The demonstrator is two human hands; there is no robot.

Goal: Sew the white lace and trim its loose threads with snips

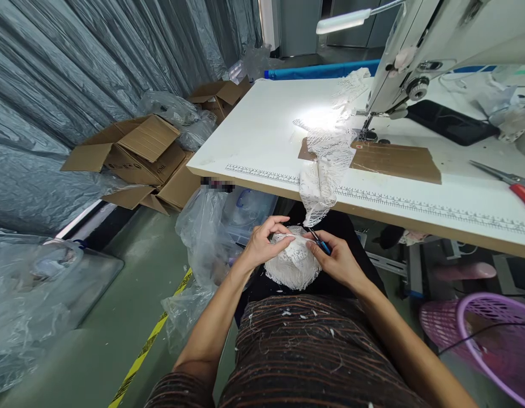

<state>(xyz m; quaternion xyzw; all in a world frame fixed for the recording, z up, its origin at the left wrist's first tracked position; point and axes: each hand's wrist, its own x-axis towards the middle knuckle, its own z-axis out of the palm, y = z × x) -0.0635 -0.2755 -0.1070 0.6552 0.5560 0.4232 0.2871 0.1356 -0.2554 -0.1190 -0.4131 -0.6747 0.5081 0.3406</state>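
Pinching the top edge of a white lace piece, the left hand has its thumb and forefinger pressed together on the fabric, the other fingers curled above it. Opposite, the right hand keeps its grip closed around small snips with a blue handle, the thin metal tips lying against the lace just beside the left fingertips. The lace is a rounded, bunched mound with an open net pattern and a scalloped, frilly lower edge; it sits in the lap, below the front edge of the tabletop and on dark cloth.

A brown striped garment covers the lap nearer the camera, flecked with short white threads. From the tabletop a long lace strip hangs over the edge, its folded end dangling just above the hands; the strip runs back under the needle of a white sewing machine. Flat brown card lies beside the strip, and a printed ruler runs along the smooth white edge. Red-handled scissors lie at the far right of the tabletop.

On the green floor to the left are open cardboard boxes and crumpled clear plastic bags. A pink latticed basket stands at the lower right.
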